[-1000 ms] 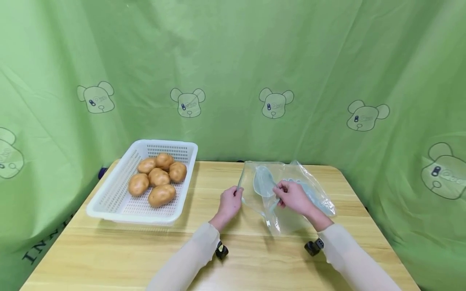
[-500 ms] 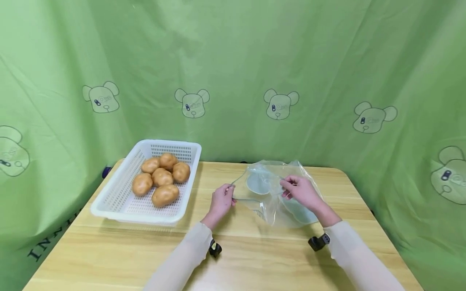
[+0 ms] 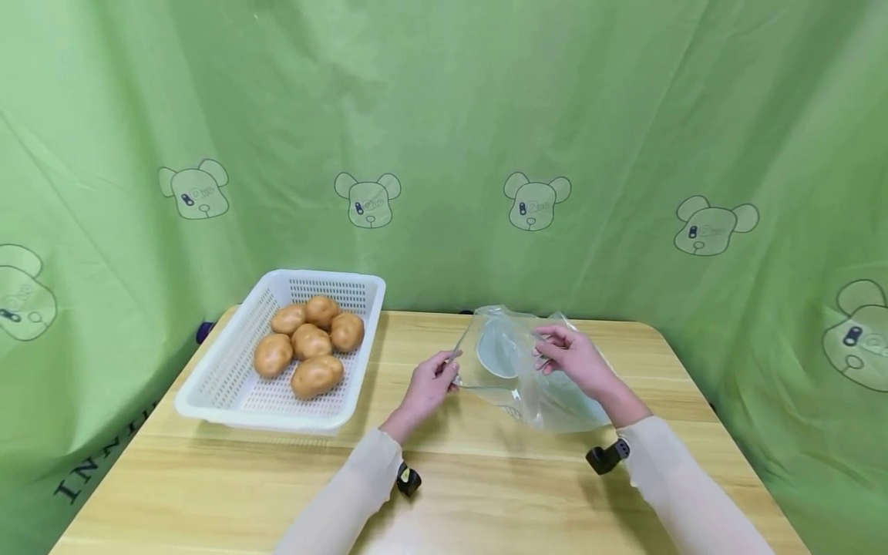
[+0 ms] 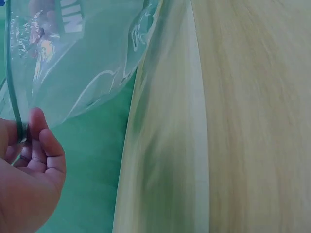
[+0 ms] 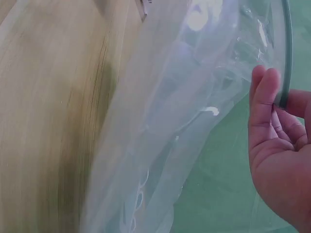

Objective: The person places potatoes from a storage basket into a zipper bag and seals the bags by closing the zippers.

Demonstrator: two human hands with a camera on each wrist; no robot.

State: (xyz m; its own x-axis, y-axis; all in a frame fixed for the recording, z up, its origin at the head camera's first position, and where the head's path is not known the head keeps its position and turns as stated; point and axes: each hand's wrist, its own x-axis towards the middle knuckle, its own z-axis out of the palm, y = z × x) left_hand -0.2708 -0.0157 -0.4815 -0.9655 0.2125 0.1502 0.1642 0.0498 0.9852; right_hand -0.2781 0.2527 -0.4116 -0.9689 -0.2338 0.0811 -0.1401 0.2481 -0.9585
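Note:
A clear plastic zip bag with a green strip along its mouth is stretched between both hands above the right part of the table. The left hand pinches one end of the mouth between thumb and fingers. At the other end, the right hand pinches the strip. Up close in the left wrist view, the bag hangs from the left fingertips. The right wrist view has the bag draping down beside the right hand. Pale shapes are printed on it, and its mouth gapes between the hands.
On the left of the wooden table stands a white perforated basket holding several potatoes. A green curtain with bear-head drawings hangs directly behind the table and at its sides.
My hands have moved farther apart, the left one leftward and the right one rightward, then slightly closer again. The bag's mouth has spread wider between them. The potatoes and basket have not moved.

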